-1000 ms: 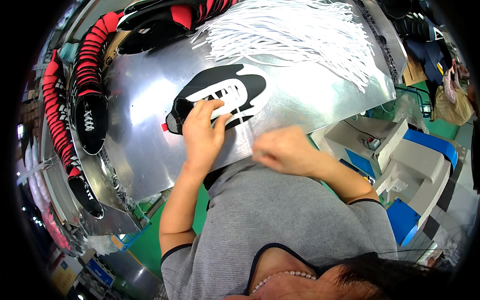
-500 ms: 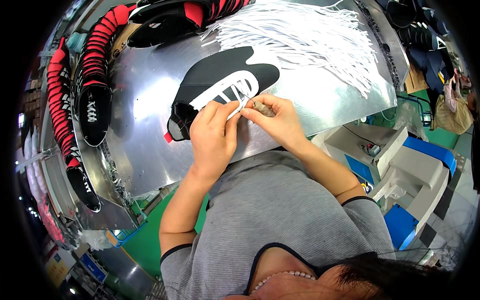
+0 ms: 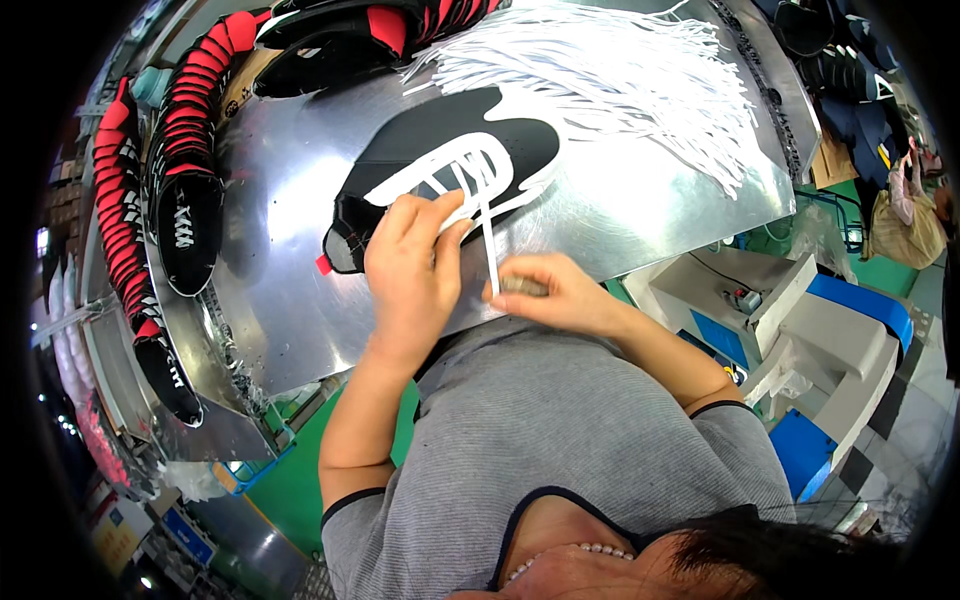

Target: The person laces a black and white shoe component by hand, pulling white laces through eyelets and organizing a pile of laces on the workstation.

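A black shoe upper point(image 3: 420, 132) with a white eyelet panel and a small red tab at its heel lies on the metal table. White shoelace point(image 3: 489, 248) runs through the eyelets and stretches straight from the panel toward my body. My right hand point(image 3: 568, 296) pinches this strand near the table's front edge. A tan, wrapped-looking piece point(image 3: 527, 286) sits at its fingers; whether it is a tool handle or a finger cover I cannot tell. With thumb and fingers closed, my left hand point(image 3: 412, 262) grips the near edge of the upper beside the panel.
A large bundle of white laces point(image 3: 600, 75) covers the back right of the table point(image 3: 640, 205). Nested rows of black and red shoe uppers point(image 3: 190, 120) line the left side, with more uppers point(image 3: 335, 50) at the back. A beige and blue machine point(image 3: 800, 350) stands at right.
My right hand has moved from the eyelets toward my body, drawing the lace out taut. The upper and my left hand have shifted slightly left.
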### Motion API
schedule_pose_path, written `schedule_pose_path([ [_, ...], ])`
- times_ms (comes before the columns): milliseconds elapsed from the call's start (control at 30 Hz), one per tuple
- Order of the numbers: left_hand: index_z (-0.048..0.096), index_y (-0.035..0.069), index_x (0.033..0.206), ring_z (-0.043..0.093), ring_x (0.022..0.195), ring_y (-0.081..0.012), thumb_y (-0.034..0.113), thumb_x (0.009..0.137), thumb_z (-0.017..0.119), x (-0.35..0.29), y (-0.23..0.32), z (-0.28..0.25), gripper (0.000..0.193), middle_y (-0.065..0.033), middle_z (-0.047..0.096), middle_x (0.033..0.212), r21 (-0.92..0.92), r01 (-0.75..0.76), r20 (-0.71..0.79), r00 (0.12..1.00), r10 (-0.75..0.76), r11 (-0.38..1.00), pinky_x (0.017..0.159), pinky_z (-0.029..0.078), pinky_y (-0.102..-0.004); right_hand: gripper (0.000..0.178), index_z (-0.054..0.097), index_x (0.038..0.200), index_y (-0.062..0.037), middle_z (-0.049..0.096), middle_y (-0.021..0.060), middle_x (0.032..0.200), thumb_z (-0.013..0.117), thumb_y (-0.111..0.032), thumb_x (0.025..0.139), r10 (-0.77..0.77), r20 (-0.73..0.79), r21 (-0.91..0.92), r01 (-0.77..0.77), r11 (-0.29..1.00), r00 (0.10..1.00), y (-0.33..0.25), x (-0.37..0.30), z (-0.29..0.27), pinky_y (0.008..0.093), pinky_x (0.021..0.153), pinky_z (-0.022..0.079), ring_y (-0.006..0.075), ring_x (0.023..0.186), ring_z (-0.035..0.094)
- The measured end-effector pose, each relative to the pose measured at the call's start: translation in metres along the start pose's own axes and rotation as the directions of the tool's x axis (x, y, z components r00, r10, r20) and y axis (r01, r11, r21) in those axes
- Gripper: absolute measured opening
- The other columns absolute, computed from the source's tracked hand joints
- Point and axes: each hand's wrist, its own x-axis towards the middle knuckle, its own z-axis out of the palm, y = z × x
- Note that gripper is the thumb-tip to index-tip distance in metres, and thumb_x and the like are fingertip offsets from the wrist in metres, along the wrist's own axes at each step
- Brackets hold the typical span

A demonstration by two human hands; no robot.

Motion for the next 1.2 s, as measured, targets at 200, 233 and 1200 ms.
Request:
schedule_pose_path([
  [200, 0.07, 0.003, 0.105, 0.064, 0.079, -0.0327, 0.01, 0.083, 0.071, -0.012, -0.032, 0.012, 0.023, -0.0151, 0.065, 0.089, 0.02, 0.177, 0.224, 0.958, -0.177, 0.984, 0.072, 0.049, -0.0387, 0.012, 0.067, 0.102, -0.0035, 0.064, -0.0022, 0.089, 0.065, -0.011, 0.094, -0.05, -0.235, 0.003, 0.052, 0.999, 0.971, -0.019, 0.027, -0.026, 0.02, 0.072, 0.043, 0.0033, 0.081, 0.054],
  [233, 0.07, 0.003, 0.106, 0.064, 0.081, -0.0331, 0.011, 0.083, 0.071, -0.011, -0.034, 0.012, 0.024, -0.0154, 0.066, 0.091, 0.014, 0.204, 0.242, 0.949, -0.201, 0.979, 0.073, 0.05, -0.0384, 0.011, 0.067, 0.101, -0.0032, 0.064, -0.0026, 0.087, 0.065, -0.01, 0.094, -0.06, -0.286, -0.042, 0.05, 0.998, 0.956, -0.021, 0.034, -0.028, 0.0192, 0.068, 0.041, 0.0023, 0.077, 0.053],
  [1200, 0.07, 0.002, 0.09, 0.069, 0.079, -0.0152, 0.018, 0.078, 0.079, -0.001, -0.028, 0.019, 0.022, -0.0092, 0.074, 0.086, 0.021, 0.399, 0.327, 0.864, -0.383, 0.917, 0.074, 0.051, -0.0284, 0.017, 0.054, 0.103, -0.0008, 0.069, 0.0134, 0.087, 0.061, -0.015, 0.096, -0.074, -0.368, -0.189, 0.003, 0.982, 0.927, 0.004, 0.006, -0.012, 0.0332, 0.07, 0.051, 0.0248, 0.078, 0.068],
])
